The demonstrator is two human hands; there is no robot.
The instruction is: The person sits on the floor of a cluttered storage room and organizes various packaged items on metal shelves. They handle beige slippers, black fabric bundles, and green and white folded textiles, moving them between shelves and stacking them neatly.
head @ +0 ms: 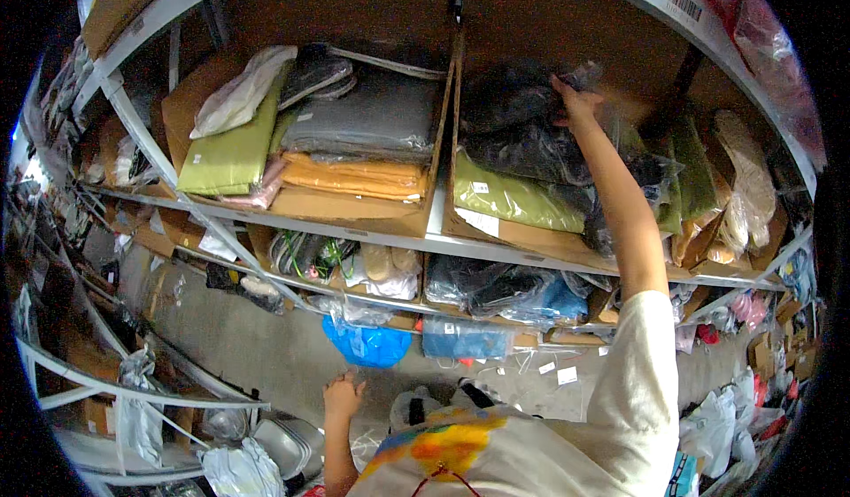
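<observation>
My right hand reaches into a cardboard box on the upper shelf and touches dark items in clear plastic bags; whether its fingers grip one of them is unclear. Below that dark pile lies a green folded fabric in clear plastic. My left hand hangs low in front of the shelves, with nothing seen in it, below a blue plastic bag. In the box to the left are grey folded textiles, orange ones and a green package.
A metal shelf edge runs across the view. Beige slippers stand at the upper shelf's right end. Lower shelves hold bagged goods. A second rack stands at lower left. White plastic bags lie at lower right.
</observation>
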